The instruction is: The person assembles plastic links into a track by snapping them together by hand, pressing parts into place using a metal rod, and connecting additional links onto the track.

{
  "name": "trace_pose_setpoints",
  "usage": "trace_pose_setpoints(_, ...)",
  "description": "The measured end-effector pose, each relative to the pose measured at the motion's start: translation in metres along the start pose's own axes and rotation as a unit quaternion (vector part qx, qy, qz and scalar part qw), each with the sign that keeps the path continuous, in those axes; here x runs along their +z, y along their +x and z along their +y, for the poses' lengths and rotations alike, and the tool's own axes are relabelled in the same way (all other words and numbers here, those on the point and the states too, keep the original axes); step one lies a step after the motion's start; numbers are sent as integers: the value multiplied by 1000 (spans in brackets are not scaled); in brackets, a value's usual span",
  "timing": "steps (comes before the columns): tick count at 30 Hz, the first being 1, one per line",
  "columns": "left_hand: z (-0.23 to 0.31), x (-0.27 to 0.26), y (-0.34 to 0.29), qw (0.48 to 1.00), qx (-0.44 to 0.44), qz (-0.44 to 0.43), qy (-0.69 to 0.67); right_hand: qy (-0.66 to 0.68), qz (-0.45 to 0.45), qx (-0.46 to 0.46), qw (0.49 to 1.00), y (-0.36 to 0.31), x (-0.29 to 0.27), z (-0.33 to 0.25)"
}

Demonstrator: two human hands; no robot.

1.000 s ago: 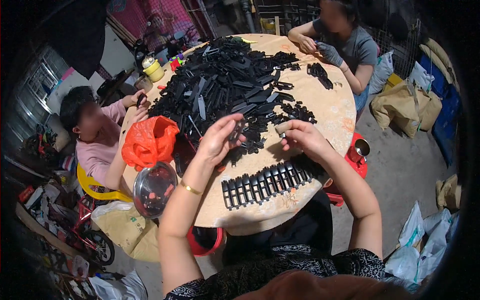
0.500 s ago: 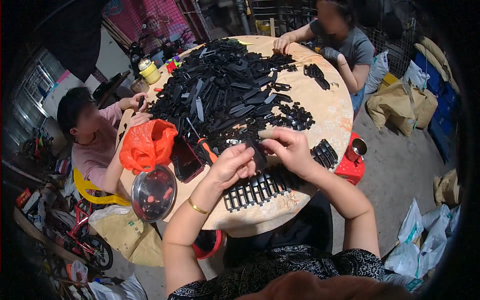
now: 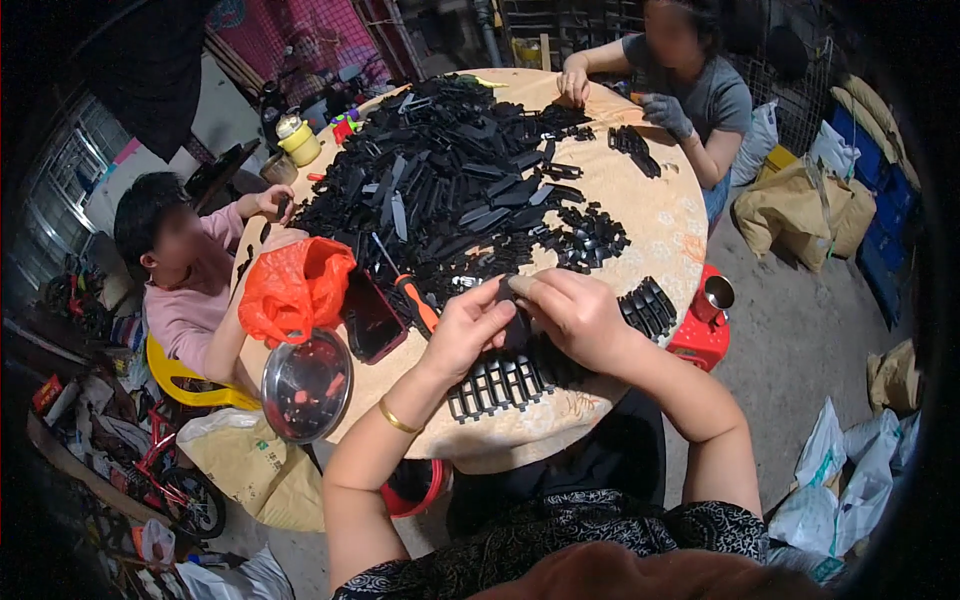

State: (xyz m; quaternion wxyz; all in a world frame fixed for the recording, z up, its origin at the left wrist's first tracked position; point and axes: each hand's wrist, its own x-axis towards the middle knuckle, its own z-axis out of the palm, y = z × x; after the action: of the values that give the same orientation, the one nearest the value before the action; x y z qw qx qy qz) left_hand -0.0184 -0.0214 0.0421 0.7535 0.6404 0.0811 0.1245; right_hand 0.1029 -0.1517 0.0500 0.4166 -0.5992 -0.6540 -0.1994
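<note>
Black parts in a broad heap spread from the centre of the round table toward eleven and twelve o'clock, as seen from the seat at six, where a person in a dark patterned top works with bare hands. Just short of six o'clock, a dark flat piece is held above the tabletop: the left hand pinches it between thumb and fingers, while the right hand closes on its upper end, a pale wrap around one finger. Whether the right fingers also grip something smaller, I cannot tell from where I stand.

Below the hands, a row of black slotted parts lies at six o'clock, partly hidden by the right hand; more slotted parts show near four. Between eight and nine, a screwdriver with an orange handle lies beside a dark phone-like slab. A red plastic bag sits at nine, a clear round dish at eight.

At nine, a co-worker in pink holds a small dark part; between one and two, a co-worker in grey wears a glove.
</note>
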Motion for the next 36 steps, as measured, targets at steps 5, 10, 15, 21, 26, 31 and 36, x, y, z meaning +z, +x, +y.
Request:
trace_pose_setpoints(5,-2,-7,0,1000,9,4,22,46,-3,15,999,-6,8,-6)
trace_pose_setpoints(10,-1,3,6,999,-26,13,-28,27,44,31,998,-9,3,-8)
trace_pose_setpoints(15,6,24,1,998,-35,-44,4,42,103,117,987,-16,-16,-4)
trace_pose_setpoints(21,20,-40,-2,671,132,228,694,-156,-28,288,944,-68,-96,63)
trace_pose_setpoints(26,13,-63,10,597,-14,238,766,-189,-151,321,916,-97,-98,88)
trace_pose_setpoints(31,6,-70,12,577,-71,254,773,-127,-131,334,925,-95,-94,91)
trace_pose_setpoints(36,6,-74,13,683,-92,301,659,-85,-93,360,925,-100,-99,95)
